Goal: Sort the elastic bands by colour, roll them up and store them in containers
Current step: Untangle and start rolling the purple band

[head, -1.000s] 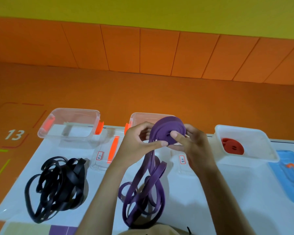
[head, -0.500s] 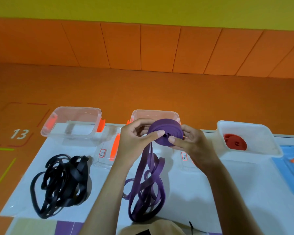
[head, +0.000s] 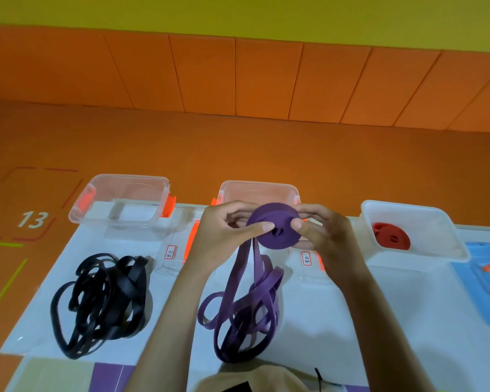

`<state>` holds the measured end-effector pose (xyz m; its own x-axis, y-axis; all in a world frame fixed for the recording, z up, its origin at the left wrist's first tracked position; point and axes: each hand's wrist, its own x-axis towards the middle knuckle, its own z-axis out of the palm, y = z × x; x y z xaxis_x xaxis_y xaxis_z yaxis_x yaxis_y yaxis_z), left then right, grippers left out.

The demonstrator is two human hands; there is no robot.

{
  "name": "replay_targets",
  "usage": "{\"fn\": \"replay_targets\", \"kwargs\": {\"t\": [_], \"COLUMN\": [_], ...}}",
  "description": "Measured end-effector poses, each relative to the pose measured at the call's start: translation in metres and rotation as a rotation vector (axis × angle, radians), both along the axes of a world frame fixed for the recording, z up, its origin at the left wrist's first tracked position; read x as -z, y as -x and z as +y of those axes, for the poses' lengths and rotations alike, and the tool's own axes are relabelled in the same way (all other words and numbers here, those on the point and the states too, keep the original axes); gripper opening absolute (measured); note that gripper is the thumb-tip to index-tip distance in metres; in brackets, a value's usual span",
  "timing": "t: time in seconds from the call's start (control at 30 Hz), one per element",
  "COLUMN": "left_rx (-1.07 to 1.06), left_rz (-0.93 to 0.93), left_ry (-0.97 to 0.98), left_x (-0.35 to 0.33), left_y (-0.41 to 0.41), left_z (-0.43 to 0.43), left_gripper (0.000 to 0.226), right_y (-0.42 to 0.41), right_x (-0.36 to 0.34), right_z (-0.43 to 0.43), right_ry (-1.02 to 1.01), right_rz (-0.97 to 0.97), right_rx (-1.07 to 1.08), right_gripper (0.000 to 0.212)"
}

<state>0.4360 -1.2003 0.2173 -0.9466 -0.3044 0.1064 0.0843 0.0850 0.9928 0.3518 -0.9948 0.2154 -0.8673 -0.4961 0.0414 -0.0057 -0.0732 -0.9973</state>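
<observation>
The white desk carries three open containers along its far edge: the left container, the middle container and the right container. A tangle of black bands is left unrolled on the desk at the left. Rolling of the purple band is judged to be the step in hand: its loose loops lie on the desk nearest the person, and the purple roll is held above them, just in front of the middle container. The left grip and the right grip are both clamped on this roll, thumbs pressed near its centre. A red roll lies stored in the right container. Next, the slack must be wound on under steady tension, so that the coil is not let spring open.
</observation>
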Motion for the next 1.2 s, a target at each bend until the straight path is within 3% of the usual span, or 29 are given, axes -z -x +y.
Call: {"fn": "replay_targets", "kwargs": {"t": [0.17,0.3,0.4,0.57,0.63,0.7,0.83,1.0,1.07,1.2], "left_rx": [0.042,-0.020,0.004,0.105,0.124,0.087,0.014,0.092,0.090,0.030], "left_rz": [0.055,0.099,0.026,-0.003,0.026,0.056,0.022,-0.025,-0.009,0.013], "left_ry": [0.087,-0.004,-0.025,0.161,0.197,0.158,0.030,0.209,0.254,0.121], "left_x": [-0.006,-0.007,-0.003,-0.005,-0.005,-0.003,0.002,0.003,0.004,0.006], "left_y": [-0.002,-0.003,-0.007,-0.008,-0.007,-0.006,-0.007,-0.009,-0.008,-0.006], "left_z": [0.002,0.009,0.003,-0.006,-0.002,0.005,0.004,-0.008,-0.007,0.000], "left_gripper": [0.027,0.037,0.030,0.025,0.026,0.029,0.028,0.022,0.023,0.025], "right_y": [0.006,0.004,0.001,0.005,0.006,0.005,0.002,0.007,0.007,0.005], "right_x": [-0.003,-0.003,0.005,0.002,0.001,0.001,0.006,0.004,0.001,0.000], "right_z": [0.005,0.003,0.001,0.004,0.004,0.004,0.001,0.006,0.007,0.003], "right_ry": [-0.228,-0.059,0.041,-0.152,-0.175,-0.125,0.083,-0.209,-0.166,-0.010], "right_rz": [0.088,0.085,0.018,0.119,0.161,0.184,-0.005,0.112,0.105,0.064], "right_rx": [-0.158,-0.078,-0.058,-0.178,-0.163,-0.096,-0.075,-0.139,-0.105,0.013], "right_gripper": [0.029,0.028,0.030,0.037,0.031,0.024,0.031,0.028,0.030,0.030]}}
